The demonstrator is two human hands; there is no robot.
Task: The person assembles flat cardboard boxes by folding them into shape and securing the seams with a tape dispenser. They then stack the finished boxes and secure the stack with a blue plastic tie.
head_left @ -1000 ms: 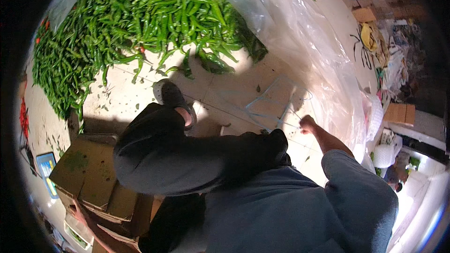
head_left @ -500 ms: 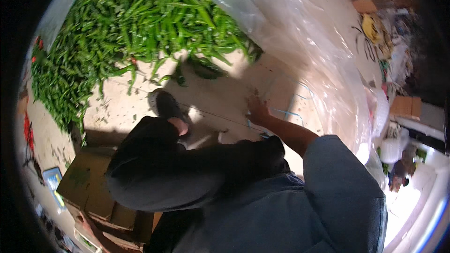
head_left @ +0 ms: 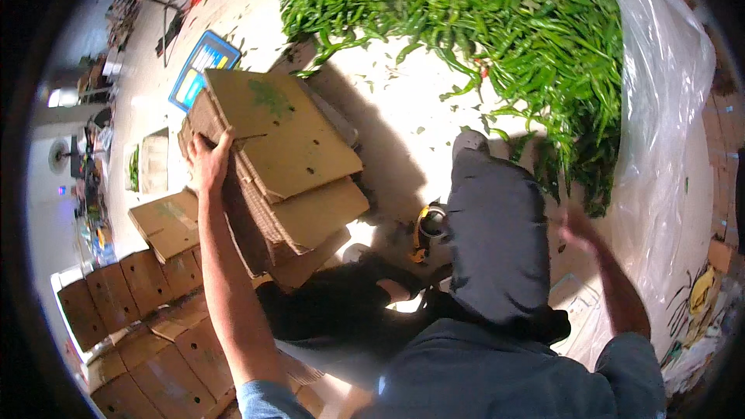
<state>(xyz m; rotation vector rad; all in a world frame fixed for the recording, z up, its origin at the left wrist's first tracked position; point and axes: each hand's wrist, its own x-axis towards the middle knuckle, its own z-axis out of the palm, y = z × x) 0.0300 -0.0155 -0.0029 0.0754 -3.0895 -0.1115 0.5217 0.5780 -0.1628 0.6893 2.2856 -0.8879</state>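
My left hand (head_left: 209, 161) grips the near-left edge of a stack of flattened cardboard boxes (head_left: 291, 136), its fingers bent over the layers. The stack stands tilted beside my legs, and its top sheet has a green stain and small holes. On the right, my right hand (head_left: 576, 226) is smeared by motion, low over the floor beside my knee. Nearest to it lies the front edge of a wide heap of green chili peppers (head_left: 497, 15), with a few red ones among them. What it holds, if anything, does not show.
A yellow tape dispenser (head_left: 428, 226) lies between my legs. Clear plastic sheeting (head_left: 660, 109) borders the heap's right side. A blue-framed panel (head_left: 203, 66) lies behind the cardboard. Rows of cardboard boxes (head_left: 147, 334) fill the lower left, near a white crate (head_left: 154, 161).
My view has swung left, bringing the cardboard stack and my left arm fully into sight. My left hand now grips the stack's edge. The right hand has moved nearer the peppers.
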